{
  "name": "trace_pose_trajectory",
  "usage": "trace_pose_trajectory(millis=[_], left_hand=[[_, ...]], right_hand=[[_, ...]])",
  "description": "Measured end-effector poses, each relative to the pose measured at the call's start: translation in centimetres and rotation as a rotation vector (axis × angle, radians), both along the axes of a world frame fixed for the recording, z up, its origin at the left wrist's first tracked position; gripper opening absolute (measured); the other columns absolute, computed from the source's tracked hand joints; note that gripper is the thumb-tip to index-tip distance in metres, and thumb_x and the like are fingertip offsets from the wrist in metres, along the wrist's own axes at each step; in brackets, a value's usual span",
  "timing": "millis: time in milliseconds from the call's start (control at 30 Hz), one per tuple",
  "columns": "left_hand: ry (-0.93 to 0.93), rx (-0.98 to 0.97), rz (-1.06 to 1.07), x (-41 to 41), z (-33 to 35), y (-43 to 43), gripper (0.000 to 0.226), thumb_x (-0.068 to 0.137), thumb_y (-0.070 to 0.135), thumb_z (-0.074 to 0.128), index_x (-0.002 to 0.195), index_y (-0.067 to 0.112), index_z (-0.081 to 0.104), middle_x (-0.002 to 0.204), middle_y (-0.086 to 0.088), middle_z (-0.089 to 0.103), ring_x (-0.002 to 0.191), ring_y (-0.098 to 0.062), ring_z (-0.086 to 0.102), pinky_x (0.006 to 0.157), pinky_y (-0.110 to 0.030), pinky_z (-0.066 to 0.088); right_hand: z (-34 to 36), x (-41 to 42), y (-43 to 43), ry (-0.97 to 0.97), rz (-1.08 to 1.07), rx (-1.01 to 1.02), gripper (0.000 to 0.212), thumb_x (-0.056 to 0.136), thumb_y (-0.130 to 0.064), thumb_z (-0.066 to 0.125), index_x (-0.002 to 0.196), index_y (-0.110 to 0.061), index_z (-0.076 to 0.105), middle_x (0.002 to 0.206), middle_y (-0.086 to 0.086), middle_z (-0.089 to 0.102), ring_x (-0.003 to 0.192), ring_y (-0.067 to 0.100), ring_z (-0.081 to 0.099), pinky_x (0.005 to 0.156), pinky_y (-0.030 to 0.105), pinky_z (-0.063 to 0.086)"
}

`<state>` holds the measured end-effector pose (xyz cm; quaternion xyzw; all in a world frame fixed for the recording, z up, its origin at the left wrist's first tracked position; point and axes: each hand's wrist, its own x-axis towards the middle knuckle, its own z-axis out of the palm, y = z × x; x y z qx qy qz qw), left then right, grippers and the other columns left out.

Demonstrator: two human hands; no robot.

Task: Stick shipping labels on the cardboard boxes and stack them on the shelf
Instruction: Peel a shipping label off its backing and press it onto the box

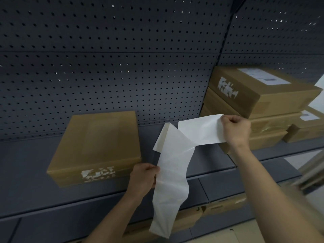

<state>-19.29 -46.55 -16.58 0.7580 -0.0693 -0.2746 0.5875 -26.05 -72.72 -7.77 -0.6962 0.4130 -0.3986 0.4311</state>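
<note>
Label strip [172,172] is pinched by curled fingers [228,118]: upper end in right hand [235,129], mid-length in left hand [143,176]. Unlabelled box [98,146] lies just left of left hand, the nearer one.

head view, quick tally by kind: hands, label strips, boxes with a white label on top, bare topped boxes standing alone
hands: 2, left hand and right hand
label strip: 1
boxes with a label on top: 2, the stack's top box and the right-edge box
bare-topped box standing alone: 1
total: 6
boxes lower in the stack: too hidden to count
</note>
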Motion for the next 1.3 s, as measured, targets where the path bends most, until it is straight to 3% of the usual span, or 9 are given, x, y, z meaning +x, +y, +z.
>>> trace_pose_trajectory(millis=[200,333,500,667,800,967,1133,1200,1300], left_hand=[[-0.005,0.018,-0.003,0.0,-0.5,0.4,0.018,0.093,0.013,0.062,0.085,0.001,0.072,0.088,-0.016,0.074,0.084,-0.030,0.072,0.073,-0.039,0.062],[-0.058,0.055,-0.012,0.1,-0.9,0.4,0.021,0.092,0.017,0.063,0.084,-0.001,0.072,0.085,-0.017,0.073,0.084,-0.032,0.071,0.079,-0.049,0.060],[-0.119,0.089,-0.028,-0.1,-0.8,0.6,0.022,0.092,0.019,0.063,0.080,0.003,0.072,0.081,-0.016,0.072,0.081,-0.031,0.071,0.080,-0.052,0.058],[-0.240,0.144,-0.066,-0.3,-0.4,0.6,0.022,0.090,0.023,0.063,0.077,0.007,0.071,0.078,-0.010,0.071,0.080,-0.024,0.070,0.081,-0.047,0.059],[-0.248,0.163,-0.081,-0.1,-0.4,0.7,0.021,0.090,0.022,0.063,0.077,0.008,0.071,0.079,-0.010,0.071,0.080,-0.023,0.071,0.080,-0.047,0.059],[-0.235,0.178,-0.098,0.0,-0.7,1.0,0.019,0.091,0.020,0.063,0.076,0.012,0.071,0.078,-0.006,0.072,0.078,-0.020,0.071,0.078,-0.044,0.060],[-0.239,0.190,-0.104,-0.1,-0.9,1.1,0.023,0.089,0.019,0.060,0.078,0.000,0.068,0.078,-0.017,0.070,0.078,-0.028,0.070,0.077,-0.048,0.060],[-0.263,0.212,-0.119,-0.2,-0.9,1.1,0.024,0.090,0.020,0.060,0.076,0.002,0.068,0.076,-0.014,0.069,0.077,-0.025,0.070,0.077,-0.043,0.061],[-0.333,0.261,-0.140,-0.3,-0.7,1.4,0.020,0.092,0.019,0.060,0.075,0.015,0.069,0.072,0.001,0.068,0.070,-0.009,0.066,0.064,-0.019,0.055]], right_hand=[[1.4,-0.4,0.2,-0.022,-0.039,-0.052,0.015,0.092,-0.021,0.061,0.093,-0.014,0.074,0.087,0.000,0.067,0.089,0.015,0.058,0.079,0.024,0.039],[2.2,-0.8,0.5,-0.036,-0.044,-0.108,0.017,0.093,-0.020,0.059,0.096,-0.013,0.075,0.088,-0.002,0.067,0.089,0.012,0.058,0.079,0.022,0.039],[3.1,-1.2,0.6,-0.086,-0.076,-0.155,0.019,0.093,-0.019,0.058,0.100,-0.013,0.075,0.091,-0.003,0.068,0.090,0.011,0.059,0.079,0.020,0.040],[3.2,-1.4,0.9,-0.171,-0.067,-0.163,0.019,0.093,-0.020,0.059,0.100,-0.014,0.075,0.092,-0.006,0.070,0.087,0.005,0.061,0.074,0.008,0.040],[3.0,-1.2,1.5,-0.230,-0.055,-0.149,0.017,0.093,-0.021,0.061,0.098,-0.014,0.075,0.088,-0.009,0.069,0.077,-0.009,0.059,0.070,0.001,0.040],[2.8,-1.2,1.9,-0.334,-0.086,-0.054,0.019,0.091,-0.026,0.063,0.100,-0.016,0.076,0.088,-0.014,0.070,0.081,-0.005,0.061,0.081,0.017,0.049],[3.0,-1.0,2.2,-0.360,-0.072,-0.029,0.019,0.093,-0.028,0.063,0.101,-0.016,0.076,0.090,-0.013,0.071,0.083,-0.002,0.062,0.080,0.017,0.050],[2.6,-0.8,2.6,-0.352,-0.049,-0.033,0.018,0.093,-0.027,0.064,0.100,-0.016,0.076,0.088,-0.012,0.070,0.082,-0.001,0.062,0.078,0.015,0.050],[1.8,-0.3,3.5,-0.332,-0.004,-0.046,0.015,0.094,-0.025,0.064,0.097,-0.016,0.075,0.083,-0.011,0.069,0.077,-0.001,0.060,0.075,0.013,0.049]])
